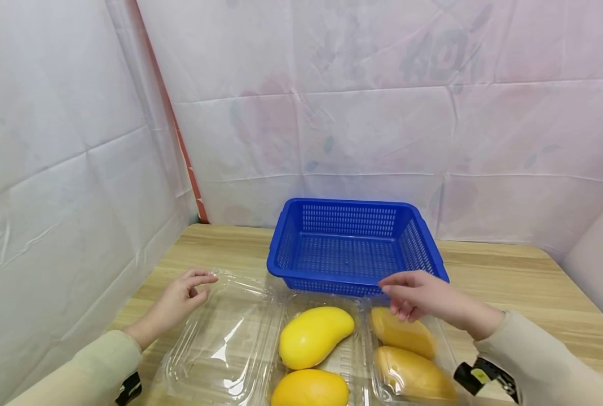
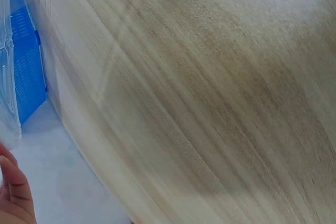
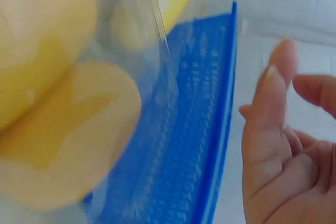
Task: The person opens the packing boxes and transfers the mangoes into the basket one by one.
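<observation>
- Taking the blue basket (image 1: 326, 285) as our landmark, we are seeing it standing on the wooden table (image 1: 220, 245), before the pale cloth backdrop (image 1: 372, 135).
- We are holding our left hand (image 1: 181, 299) to the near left of the basket, beside the far corner of the clear lid (image 1: 230, 338). Its fingers are bending loosely, leaving a gap to the thumb; we are seeing nothing in its grip. Whether a fingertip is touching the lid, we cannot tell.
- We are holding our right hand (image 1: 420, 296) by the basket's near right corner, above the covered box (image 1: 443, 344). Thumb and index finger are extending slightly apart, the other fingers are curling loosely, and the grip is holding nothing.
- The lid is lying in front and to the left of the basket.
- The open tray (image 1: 344, 361) is lying directly in front of the basket, carrying two yellow mangoes (image 1: 313, 338), one behind the other.
- The covered box is lying before the basket's right side; two more mangoes (image 1: 415, 375) are showing through its plastic.
</observation>
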Action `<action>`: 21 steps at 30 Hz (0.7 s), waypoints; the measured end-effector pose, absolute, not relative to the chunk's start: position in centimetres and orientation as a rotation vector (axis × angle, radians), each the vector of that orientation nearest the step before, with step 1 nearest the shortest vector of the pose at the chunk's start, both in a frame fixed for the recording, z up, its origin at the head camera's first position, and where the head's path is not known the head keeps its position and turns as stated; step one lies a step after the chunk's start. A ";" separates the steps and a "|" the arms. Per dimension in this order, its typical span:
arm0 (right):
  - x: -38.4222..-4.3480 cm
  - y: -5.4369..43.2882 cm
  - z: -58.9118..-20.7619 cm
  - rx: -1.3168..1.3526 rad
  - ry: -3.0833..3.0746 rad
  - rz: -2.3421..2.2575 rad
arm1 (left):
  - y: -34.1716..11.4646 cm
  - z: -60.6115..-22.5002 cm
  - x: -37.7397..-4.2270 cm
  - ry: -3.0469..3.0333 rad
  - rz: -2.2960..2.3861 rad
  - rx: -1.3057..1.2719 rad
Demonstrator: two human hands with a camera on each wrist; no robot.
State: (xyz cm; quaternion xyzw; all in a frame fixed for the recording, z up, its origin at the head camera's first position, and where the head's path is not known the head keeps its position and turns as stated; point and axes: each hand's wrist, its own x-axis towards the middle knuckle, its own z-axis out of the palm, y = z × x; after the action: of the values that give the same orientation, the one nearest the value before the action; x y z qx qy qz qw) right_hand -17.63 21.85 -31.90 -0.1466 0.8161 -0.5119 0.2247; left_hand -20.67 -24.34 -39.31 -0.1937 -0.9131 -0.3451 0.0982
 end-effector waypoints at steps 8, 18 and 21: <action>-17.4 25.3 -31.4 -0.306 2.724 -1.294 | -24.5 -39.1 -20.4 -2.804 -0.959 -0.602; -18.3 28.0 -32.9 -0.245 3.036 -0.884 | -24.6 -38.9 -20.3 -3.017 -0.842 -0.666; -18.6 28.1 -33.5 -0.297 3.031 -0.854 | -24.5 -38.9 -20.4 -3.075 -0.756 -0.680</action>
State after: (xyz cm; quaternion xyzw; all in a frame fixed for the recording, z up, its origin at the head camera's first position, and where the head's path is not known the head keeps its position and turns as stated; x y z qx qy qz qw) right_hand -18.62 28.06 -33.53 -0.0940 0.9582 -0.2699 -0.0107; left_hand -20.39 -24.52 -38.89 -0.2098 -0.9483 -0.2332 -0.0485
